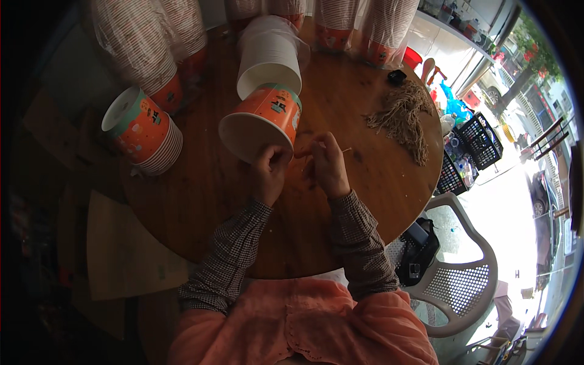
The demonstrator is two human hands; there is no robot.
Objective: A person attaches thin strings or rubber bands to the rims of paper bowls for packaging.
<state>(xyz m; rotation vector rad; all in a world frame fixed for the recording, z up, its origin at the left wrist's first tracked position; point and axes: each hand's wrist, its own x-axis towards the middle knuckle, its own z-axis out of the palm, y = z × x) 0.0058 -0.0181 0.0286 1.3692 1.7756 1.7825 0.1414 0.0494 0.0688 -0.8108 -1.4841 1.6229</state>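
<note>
An orange printed paper bucket [285,109] with a green band lies on its side, its mouth turned toward me. My left hand [272,173] is closed at the lower right of its rim, fingers pinched there; whether a cord also runs between them is hidden. Just to the right, my right hand [328,167] has its fingers curled around a thin tan cord [347,149], whose end sticks out beside the knuckles. Behind the bucket, a stack of white paper buckets [267,58] lies open end toward me, partly in clear plastic.
A nested stack of orange buckets [149,131] leans at the left of the round wooden table [377,201]. Plastic-wrapped stacks [137,45] stand along the far edge. At right lie a bundle of tan cords [404,115] and a small black object [396,76]. A plastic chair [459,286] stands beyond.
</note>
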